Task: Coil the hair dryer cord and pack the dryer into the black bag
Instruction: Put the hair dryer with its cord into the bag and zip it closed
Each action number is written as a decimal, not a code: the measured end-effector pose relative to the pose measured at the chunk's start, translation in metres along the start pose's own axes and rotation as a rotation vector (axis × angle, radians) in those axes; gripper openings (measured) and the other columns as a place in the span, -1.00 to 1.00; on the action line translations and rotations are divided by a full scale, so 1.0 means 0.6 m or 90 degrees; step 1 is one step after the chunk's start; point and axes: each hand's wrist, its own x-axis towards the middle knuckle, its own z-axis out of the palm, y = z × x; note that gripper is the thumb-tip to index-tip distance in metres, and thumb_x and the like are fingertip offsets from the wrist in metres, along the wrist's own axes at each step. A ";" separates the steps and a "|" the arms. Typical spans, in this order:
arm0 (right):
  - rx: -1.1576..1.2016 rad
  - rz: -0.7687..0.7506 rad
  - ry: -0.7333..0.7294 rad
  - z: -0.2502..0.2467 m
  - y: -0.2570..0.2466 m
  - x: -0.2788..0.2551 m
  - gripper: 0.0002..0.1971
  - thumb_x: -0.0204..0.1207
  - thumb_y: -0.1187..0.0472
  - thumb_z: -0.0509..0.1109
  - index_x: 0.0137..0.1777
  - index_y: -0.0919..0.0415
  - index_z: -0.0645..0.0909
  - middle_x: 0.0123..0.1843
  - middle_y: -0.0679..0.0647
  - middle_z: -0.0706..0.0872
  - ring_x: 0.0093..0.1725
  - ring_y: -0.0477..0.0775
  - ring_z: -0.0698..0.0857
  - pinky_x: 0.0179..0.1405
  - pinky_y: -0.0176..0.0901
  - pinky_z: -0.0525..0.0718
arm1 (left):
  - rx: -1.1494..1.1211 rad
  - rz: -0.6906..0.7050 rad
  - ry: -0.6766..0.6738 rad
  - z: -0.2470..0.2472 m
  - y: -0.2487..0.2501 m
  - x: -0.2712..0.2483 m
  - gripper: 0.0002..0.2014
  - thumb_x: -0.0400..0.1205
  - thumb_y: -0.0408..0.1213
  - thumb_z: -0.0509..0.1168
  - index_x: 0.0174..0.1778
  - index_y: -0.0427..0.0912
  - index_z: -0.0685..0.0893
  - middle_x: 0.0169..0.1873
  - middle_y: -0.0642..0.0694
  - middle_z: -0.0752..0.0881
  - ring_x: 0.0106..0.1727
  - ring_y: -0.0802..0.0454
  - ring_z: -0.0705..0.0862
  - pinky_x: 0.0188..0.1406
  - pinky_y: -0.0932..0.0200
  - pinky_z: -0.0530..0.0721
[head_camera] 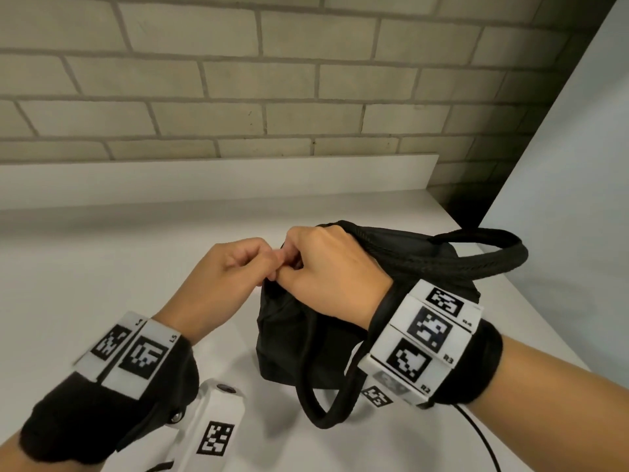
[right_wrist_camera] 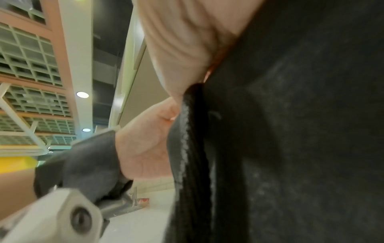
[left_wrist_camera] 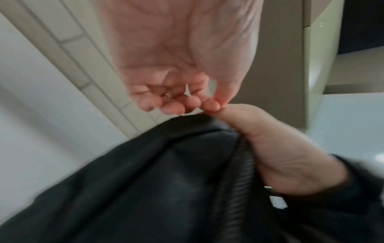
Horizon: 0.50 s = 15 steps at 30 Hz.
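The black bag (head_camera: 306, 335) stands on the white counter (head_camera: 102, 284) in the head view. Both hands meet at its top left corner. My right hand (head_camera: 292, 257) lies over the top of the bag and grips its upper edge. My left hand (head_camera: 269, 267) has curled fingers and pinches the same edge, touching the right thumb. In the left wrist view the left fingertips (left_wrist_camera: 209, 105) sit just above the bag (left_wrist_camera: 145, 180) against the right thumb. The bag (right_wrist_camera: 290, 148) fills the right wrist view. No hair dryer shows in any view.
One bag handle (head_camera: 493, 253) arches over the far right side, the other (head_camera: 323, 410) hangs in front by my right wrist. A thin black cable (head_camera: 480, 434) lies at the lower right. A brick wall (head_camera: 306, 80) and a low ledge stand behind.
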 end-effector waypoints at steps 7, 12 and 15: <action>0.107 0.078 0.025 -0.002 0.012 -0.006 -0.80 0.43 0.15 0.32 -0.42 -0.01 0.49 -0.34 -0.12 0.65 -0.36 -0.20 0.55 -0.46 -0.48 0.43 | -0.078 0.075 -0.054 -0.007 -0.054 -0.011 -0.76 0.48 -0.42 0.32 -0.14 0.05 0.74 -0.08 0.08 0.76 -0.04 0.29 0.71 -0.08 0.51 0.60; 0.153 0.092 0.021 -0.010 0.008 -0.015 -0.82 0.43 0.12 0.36 -0.39 0.04 0.54 -0.30 -0.03 0.77 -0.27 -0.11 0.65 -0.17 -0.09 0.63 | -0.033 0.161 -0.076 -0.004 -0.056 0.006 -0.83 0.27 -0.16 0.41 -0.24 -0.04 0.71 -0.17 -0.01 0.77 -0.22 0.16 0.74 -0.10 0.43 0.65; 0.108 0.093 0.024 -0.013 0.006 -0.019 -0.79 0.43 0.10 0.34 -0.43 -0.01 0.50 -0.40 -0.11 0.69 -0.41 -0.20 0.54 -0.40 -0.24 0.44 | 0.060 0.227 -0.060 -0.002 -0.055 0.011 -0.88 0.26 -0.11 0.33 -0.35 -0.01 0.69 -0.21 0.06 0.73 -0.28 0.14 0.71 -0.13 0.46 0.64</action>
